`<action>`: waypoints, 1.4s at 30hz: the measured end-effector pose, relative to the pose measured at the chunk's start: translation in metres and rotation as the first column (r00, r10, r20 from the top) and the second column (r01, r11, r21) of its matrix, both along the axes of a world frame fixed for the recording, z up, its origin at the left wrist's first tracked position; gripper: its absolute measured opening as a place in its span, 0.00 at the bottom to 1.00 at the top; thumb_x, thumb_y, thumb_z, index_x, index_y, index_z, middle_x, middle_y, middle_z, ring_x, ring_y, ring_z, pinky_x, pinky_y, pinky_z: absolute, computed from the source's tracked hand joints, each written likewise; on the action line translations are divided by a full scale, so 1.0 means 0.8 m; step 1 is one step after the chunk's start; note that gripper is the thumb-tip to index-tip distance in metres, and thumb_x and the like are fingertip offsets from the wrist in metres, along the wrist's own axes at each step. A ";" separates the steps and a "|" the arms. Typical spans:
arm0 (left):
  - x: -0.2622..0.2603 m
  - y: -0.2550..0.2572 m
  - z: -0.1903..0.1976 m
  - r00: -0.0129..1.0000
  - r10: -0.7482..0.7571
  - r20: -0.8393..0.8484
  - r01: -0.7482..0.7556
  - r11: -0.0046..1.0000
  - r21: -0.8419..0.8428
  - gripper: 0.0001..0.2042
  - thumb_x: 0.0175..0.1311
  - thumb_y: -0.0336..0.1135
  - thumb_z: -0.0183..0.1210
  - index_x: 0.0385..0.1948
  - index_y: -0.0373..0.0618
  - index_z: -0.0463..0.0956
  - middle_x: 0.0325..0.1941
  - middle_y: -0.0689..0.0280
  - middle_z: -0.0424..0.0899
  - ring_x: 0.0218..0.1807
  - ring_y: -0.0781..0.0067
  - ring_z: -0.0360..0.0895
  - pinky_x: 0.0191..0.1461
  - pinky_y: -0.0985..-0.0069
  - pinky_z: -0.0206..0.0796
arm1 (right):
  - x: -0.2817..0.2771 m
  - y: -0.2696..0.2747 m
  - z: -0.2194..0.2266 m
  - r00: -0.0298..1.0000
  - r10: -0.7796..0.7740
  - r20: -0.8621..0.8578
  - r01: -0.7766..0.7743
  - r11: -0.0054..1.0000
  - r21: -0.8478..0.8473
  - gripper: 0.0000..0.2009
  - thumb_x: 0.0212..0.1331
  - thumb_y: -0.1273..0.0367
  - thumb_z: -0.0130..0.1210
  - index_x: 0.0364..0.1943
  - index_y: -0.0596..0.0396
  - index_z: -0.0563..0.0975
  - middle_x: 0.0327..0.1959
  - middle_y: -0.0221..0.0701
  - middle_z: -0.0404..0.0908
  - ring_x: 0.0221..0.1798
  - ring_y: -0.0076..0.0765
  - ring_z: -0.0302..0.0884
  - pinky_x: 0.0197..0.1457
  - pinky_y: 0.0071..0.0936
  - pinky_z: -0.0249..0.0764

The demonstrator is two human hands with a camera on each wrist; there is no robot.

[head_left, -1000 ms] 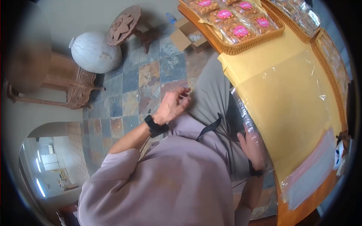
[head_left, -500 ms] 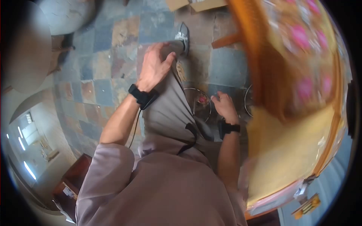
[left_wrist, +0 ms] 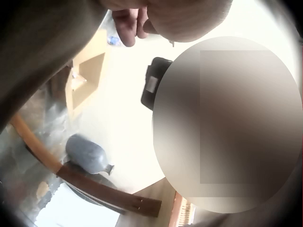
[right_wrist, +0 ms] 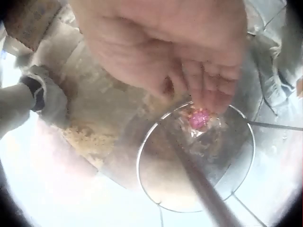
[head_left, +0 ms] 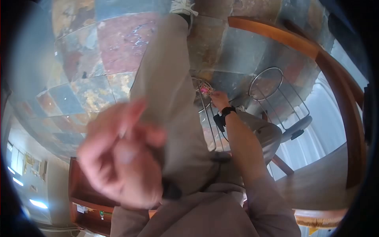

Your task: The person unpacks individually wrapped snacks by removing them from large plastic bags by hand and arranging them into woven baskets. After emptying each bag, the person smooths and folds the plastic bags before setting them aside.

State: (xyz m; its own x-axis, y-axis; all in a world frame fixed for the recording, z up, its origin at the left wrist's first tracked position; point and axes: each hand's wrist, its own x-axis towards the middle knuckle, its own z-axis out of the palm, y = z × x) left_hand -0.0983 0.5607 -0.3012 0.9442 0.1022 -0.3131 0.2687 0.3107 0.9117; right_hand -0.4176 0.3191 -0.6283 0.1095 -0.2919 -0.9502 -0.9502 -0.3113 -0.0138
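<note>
Close to the head camera, my left hand [head_left: 126, 158] is raised and blurred, its fingers loosely curled with nothing visible in them. The left wrist view catches part of that hand [left_wrist: 125, 26] at its top edge. Low beside my leg, my right hand [head_left: 220, 99] reaches down to a small clear packet with a pink label [head_left: 204, 90]. From the right wrist, the fingertips of the right hand [right_wrist: 165, 42] meet the top edge of the packet [right_wrist: 199, 119] and appear to pinch it; the thumb tip is unclear. The packet shows inside a thin metal ring [right_wrist: 138, 165].
Another wire frame with a ring [head_left: 266, 69] stands right of my right arm. A curved wooden table part [head_left: 276, 33] arches at upper right. My shoe [head_left: 182, 7] is on the slate floor. An open carton [left_wrist: 87, 78] and a grey vase [left_wrist: 87, 153] show from the left wrist.
The view has dropped and moved closer to the floor. My right hand has gone down to the packet. My left hand has come up near the camera, and the table top has left the head view.
</note>
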 end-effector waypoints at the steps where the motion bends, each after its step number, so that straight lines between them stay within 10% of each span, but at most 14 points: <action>1: 0.003 0.016 0.004 0.999 -0.020 -0.030 0.019 1.000 -0.021 0.13 0.70 0.25 0.55 0.54 0.35 0.73 0.53 0.54 0.79 0.61 0.60 0.78 0.48 0.74 0.80 | -0.004 0.000 -0.004 1.000 -0.003 -0.028 0.003 1.000 -0.008 0.11 0.61 0.68 0.65 0.44 0.57 0.84 0.32 0.25 0.82 0.33 0.30 0.81 0.37 0.30 0.80; 4: 0.008 0.012 0.020 0.952 0.205 -0.228 -0.124 0.937 0.327 0.11 0.72 0.32 0.57 0.49 0.36 0.71 0.46 0.58 0.75 0.57 0.66 0.77 0.47 0.82 0.78 | -0.018 -0.007 -0.020 0.964 -0.181 -0.194 0.170 0.983 -0.075 0.17 0.60 0.69 0.65 0.53 0.58 0.80 0.42 0.27 0.82 0.40 0.29 0.81 0.39 0.31 0.82; 7: 0.002 -0.011 -0.021 0.949 0.182 -0.258 -0.098 0.946 0.308 0.10 0.72 0.32 0.57 0.47 0.37 0.71 0.45 0.59 0.74 0.55 0.67 0.76 0.46 0.82 0.77 | -0.091 -0.028 -0.076 0.839 0.543 0.029 -0.523 0.791 0.316 0.24 0.62 0.71 0.64 0.63 0.55 0.74 0.47 0.29 0.79 0.47 0.30 0.80 0.42 0.34 0.85; 9: 0.000 -0.021 -0.037 0.943 0.166 -0.288 -0.074 0.949 0.305 0.09 0.72 0.32 0.56 0.46 0.37 0.70 0.44 0.59 0.73 0.53 0.67 0.74 0.44 0.82 0.76 | -0.181 -0.020 -0.116 0.998 -0.050 -0.034 0.056 0.981 0.186 0.27 0.63 0.74 0.61 0.67 0.50 0.69 0.44 0.29 0.79 0.46 0.33 0.80 0.43 0.38 0.86; 15: -0.007 -0.053 -0.072 0.939 0.163 -0.303 -0.064 0.948 0.311 0.07 0.73 0.31 0.55 0.43 0.38 0.69 0.40 0.61 0.70 0.48 0.68 0.71 0.38 0.81 0.73 | -0.101 0.007 -0.096 0.807 -0.564 -0.175 0.502 0.812 -0.298 0.25 0.62 0.77 0.61 0.63 0.48 0.69 0.43 0.29 0.78 0.41 0.34 0.78 0.41 0.41 0.86; 22: -0.009 -0.062 -0.073 0.944 0.127 -0.305 -0.030 0.952 0.305 0.07 0.74 0.30 0.54 0.38 0.38 0.67 0.36 0.62 0.66 0.41 0.69 0.67 0.32 0.79 0.70 | -0.122 0.006 -0.123 0.690 -0.626 -0.362 0.589 0.777 -0.221 0.27 0.61 0.72 0.63 0.66 0.55 0.71 0.47 0.38 0.83 0.45 0.40 0.86 0.29 0.35 0.84; 24: -0.008 -0.060 -0.066 0.950 0.121 -0.287 -0.036 0.958 0.285 0.07 0.74 0.30 0.54 0.37 0.39 0.66 0.35 0.63 0.65 0.40 0.69 0.66 0.30 0.79 0.69 | -0.186 -0.006 -0.155 0.998 -0.062 0.003 0.061 0.990 0.123 0.06 0.57 0.74 0.67 0.34 0.53 0.80 0.27 0.27 0.79 0.30 0.31 0.79 0.29 0.29 0.78; 31: 0.003 -0.021 -0.008 0.985 0.054 -0.166 -0.027 0.987 0.159 0.09 0.75 0.29 0.52 0.33 0.39 0.64 0.31 0.65 0.61 0.33 0.70 0.62 0.24 0.78 0.66 | -0.081 -0.017 -0.065 0.860 -0.510 -0.030 0.501 0.854 -0.143 0.07 0.52 0.70 0.70 0.28 0.52 0.81 0.28 0.27 0.83 0.38 0.28 0.85 0.33 0.28 0.79; 32: 0.003 -0.013 -0.002 0.989 0.045 -0.140 -0.025 0.989 0.144 0.09 0.76 0.29 0.52 0.33 0.40 0.64 0.30 0.65 0.61 0.32 0.70 0.61 0.23 0.78 0.66 | -0.095 -0.032 -0.073 0.949 0.295 0.114 -0.287 0.954 -0.081 0.08 0.53 0.67 0.70 0.34 0.52 0.84 0.35 0.31 0.86 0.39 0.35 0.86 0.36 0.35 0.81; 33: 0.007 -0.011 0.008 0.992 0.045 -0.118 -0.029 0.990 0.135 0.09 0.76 0.29 0.52 0.32 0.40 0.64 0.30 0.65 0.60 0.31 0.70 0.61 0.22 0.78 0.65 | -0.112 -0.045 -0.091 0.384 0.892 0.239 -0.893 0.425 -0.151 0.12 0.54 0.64 0.69 0.41 0.51 0.86 0.42 0.35 0.88 0.40 0.42 0.87 0.40 0.42 0.83; 34: 0.007 -0.010 0.006 0.993 0.050 -0.107 -0.034 0.989 0.143 0.09 0.76 0.29 0.52 0.32 0.40 0.64 0.30 0.65 0.60 0.31 0.70 0.61 0.22 0.78 0.65 | -0.127 -0.046 -0.109 0.379 0.891 0.251 -0.893 0.423 -0.156 0.12 0.54 0.64 0.69 0.41 0.51 0.86 0.42 0.35 0.88 0.40 0.42 0.87 0.40 0.42 0.83; 36: 0.007 -0.010 0.003 0.999 0.041 -0.011 -0.040 0.997 0.072 0.06 0.74 0.28 0.53 0.36 0.39 0.66 0.33 0.63 0.64 0.35 0.68 0.64 0.24 0.77 0.68 | -0.175 -0.035 -0.144 0.878 0.463 0.124 -0.476 0.871 0.119 0.14 0.50 0.64 0.70 0.43 0.44 0.87 0.45 0.31 0.89 0.46 0.39 0.87 0.55 0.39 0.79; 39: 0.012 -0.014 -0.003 0.996 0.048 0.075 -0.046 0.999 -0.028 0.04 0.72 0.26 0.55 0.42 0.38 0.68 0.38 0.61 0.69 0.40 0.65 0.68 0.27 0.75 0.73 | -0.309 -0.004 -0.216 0.838 -0.420 0.348 0.346 0.903 0.256 0.08 0.64 0.60 0.60 0.45 0.37 0.78 0.42 0.19 0.83 0.45 0.28 0.81 0.53 0.45 0.79; 42: 0.005 -0.009 -0.002 0.985 0.070 0.160 -0.050 0.991 -0.126 0.08 0.70 0.24 0.56 0.48 0.37 0.71 0.42 0.58 0.74 0.46 0.62 0.72 0.29 0.74 0.78 | -0.300 0.011 -0.215 0.943 -0.069 0.325 0.039 0.994 0.098 0.11 0.67 0.62 0.56 0.51 0.39 0.75 0.43 0.23 0.82 0.46 0.30 0.81 0.52 0.46 0.79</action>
State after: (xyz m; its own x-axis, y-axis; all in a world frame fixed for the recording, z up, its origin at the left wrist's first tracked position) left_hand -0.0945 0.5536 -0.3026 0.9769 0.1315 -0.1687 0.0966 0.4326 0.8964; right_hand -0.6580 0.3280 -0.8003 0.4058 -0.2220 -0.8866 -0.9036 -0.2430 -0.3528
